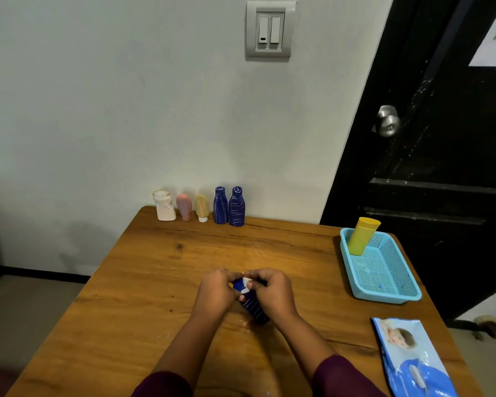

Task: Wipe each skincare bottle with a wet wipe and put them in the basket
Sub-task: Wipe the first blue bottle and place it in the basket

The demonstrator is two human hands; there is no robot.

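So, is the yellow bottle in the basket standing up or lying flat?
Standing, but tilted: the yellow bottle has its base in the far corner of the basket, top leaning right.

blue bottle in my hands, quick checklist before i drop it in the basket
1. Blue bottle gripped by the left hand: ok.
2. Wet wipe pinched by the right hand against the bottle's top: ok.
3. Whole bottle wiped: cannot tell.
4. Basket has bare floor beside the yellow bottle standing in its far corner: ok.
5. Row by the wall finished: not ok, five bottles stand there.
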